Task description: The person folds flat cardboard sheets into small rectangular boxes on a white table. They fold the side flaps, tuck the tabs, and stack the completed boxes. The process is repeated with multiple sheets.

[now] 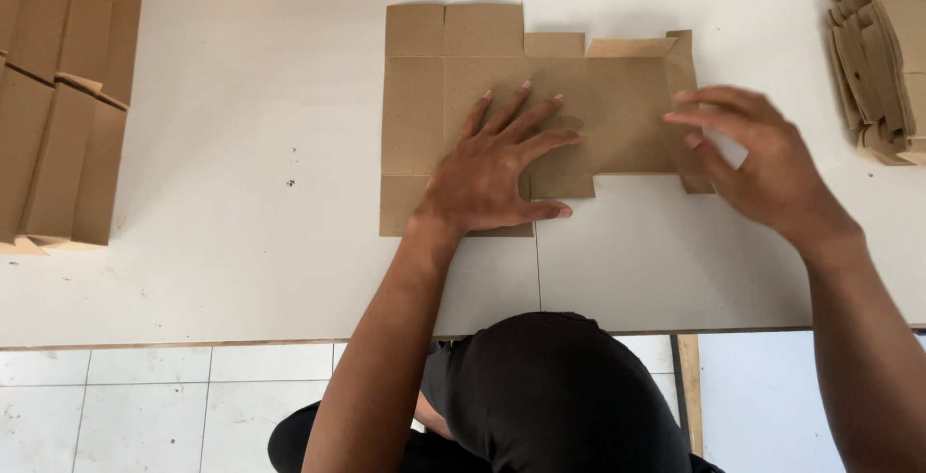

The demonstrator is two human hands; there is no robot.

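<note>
1. Head view, work piece: a flat brown cardboard blank [502,78] lies on the white table [251,193], its long axis running left to right, tabs cut along its near and far edges.
2. Head view, left hand [497,174]: it rests palm down on the middle of the blank, fingers spread wide and pointing away from the person. It presses and grips nothing.
3. Head view, right hand [757,160]: it is at the right end of the blank, fingers nearly straight and pointing left, close together. The fingertips sit at a raised end flap [680,63]; contact appears likely, but motion blur prevents a firm finding. Whether anything is pinched cannot be told.
4. Head view, key relation: the raised flap lies at the blank's right end, directly under the right fingertips and well apart from the left hand. The right hand is the nearer.
5. Head view, surroundings: folded cardboard boxes [58,97] stand in rows at the left; more flat blanks [883,49] are stacked at the right edge; a tiled floor [145,405] shows below the table.
</note>
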